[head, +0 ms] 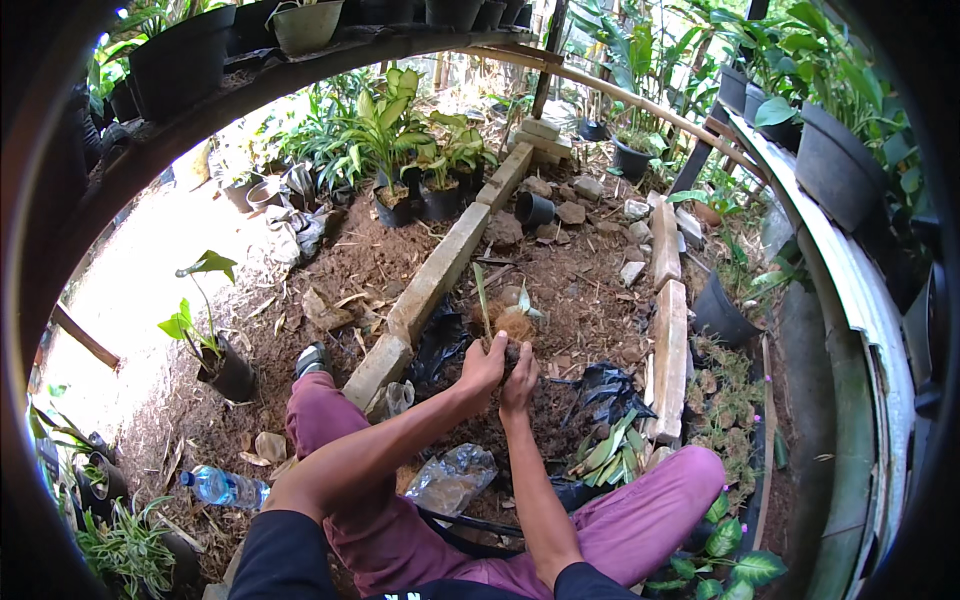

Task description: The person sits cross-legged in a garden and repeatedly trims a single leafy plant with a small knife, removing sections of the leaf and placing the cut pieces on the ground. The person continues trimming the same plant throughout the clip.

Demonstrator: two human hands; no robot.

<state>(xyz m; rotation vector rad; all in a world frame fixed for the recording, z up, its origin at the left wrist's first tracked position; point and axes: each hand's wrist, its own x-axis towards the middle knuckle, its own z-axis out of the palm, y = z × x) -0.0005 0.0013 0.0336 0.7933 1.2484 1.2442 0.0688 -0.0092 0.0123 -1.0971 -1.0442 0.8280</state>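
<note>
My left hand [482, 369] and my right hand [520, 381] meet in front of me, fingers closed around a small dark clump [512, 355] that looks like soil. A long, narrow green leaf cutting [482, 301] stands upright at my left thumb; its base is hidden by the hand. Just beyond my fingertips lies a ball of brown coconut-like fibre [515, 325]. Behind it a small pale-green leafy shoot [523, 303] sticks up. Dark loose soil [465, 420] spreads below my hands, with a clear plastic bag [452, 478] near my lap.
Cut green leaves [611, 454] lie at right, beside black plastic [609, 390]. Concrete block edging runs along the left [439, 266] and right [667, 360]. A water bottle [225, 487] lies near my left knee. A potted plant [225, 367] leans at left; a tipped black pot [534, 209] lies ahead.
</note>
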